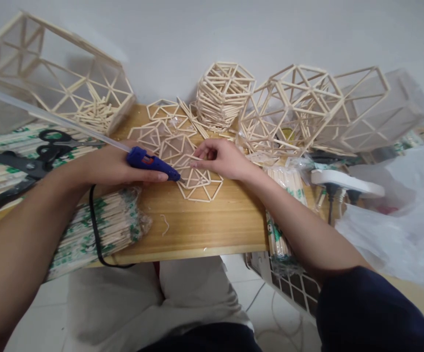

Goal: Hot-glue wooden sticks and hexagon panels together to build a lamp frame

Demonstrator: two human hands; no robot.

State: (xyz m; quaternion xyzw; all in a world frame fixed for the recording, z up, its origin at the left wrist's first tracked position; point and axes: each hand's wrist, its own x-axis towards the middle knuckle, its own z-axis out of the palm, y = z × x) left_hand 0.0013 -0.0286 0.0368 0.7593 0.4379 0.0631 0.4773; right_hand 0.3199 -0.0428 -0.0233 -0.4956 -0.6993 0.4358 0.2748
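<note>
My left hand [114, 166] grips a blue hot glue gun [153, 164] with a long clear glue stick [54, 117] running out of its back. The gun's nozzle points at a flat hexagon frame of thin wooden sticks [199, 183] lying on the wooden table [204, 225]. My right hand [221, 157] pinches a short wooden stick [196, 159] just above that frame, close to the nozzle. The gun's black cord [94, 230] drops over the table's front edge.
Black scissors [32, 159] lie on packs of wrapped sticks [101, 230] at left. Several finished stick polyhedra [288, 105] and a stack of hexagon frames [222, 95] line the back. A white power strip [347, 183] and clear plastic bags [402, 215] sit at right.
</note>
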